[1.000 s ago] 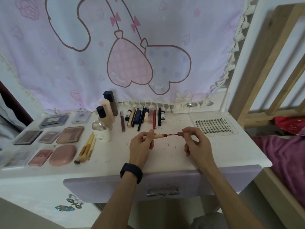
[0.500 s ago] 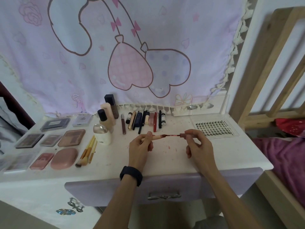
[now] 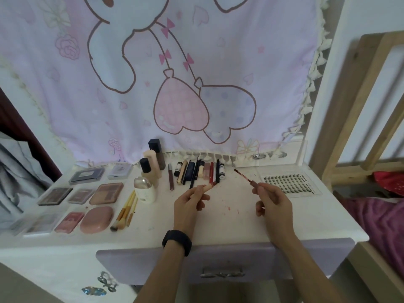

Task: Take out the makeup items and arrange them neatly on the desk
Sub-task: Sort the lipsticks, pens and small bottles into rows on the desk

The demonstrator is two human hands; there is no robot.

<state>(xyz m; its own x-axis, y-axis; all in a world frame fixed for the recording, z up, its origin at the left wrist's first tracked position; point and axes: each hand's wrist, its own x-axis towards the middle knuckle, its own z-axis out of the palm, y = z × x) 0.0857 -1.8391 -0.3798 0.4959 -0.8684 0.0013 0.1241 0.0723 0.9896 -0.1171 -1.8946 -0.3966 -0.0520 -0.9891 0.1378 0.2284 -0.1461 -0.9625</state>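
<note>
Pulled apart since half a second ago, the lip gloss tube (image 3: 206,187) and its applicator wand (image 3: 244,176) no longer join: both hands have drawn away from each other above the surface (image 3: 240,215). The left hand (image 3: 189,205) pinches the peach tube between thumb and fingers, its open reddish mouth pointing up and right. The right hand (image 3: 273,201) pinches the wand's cap, the stained tip slanting up and left, well clear of the tube. Behind them lies a row of pens and sticks (image 3: 197,172); palettes (image 3: 106,193) sit far left.
</note>
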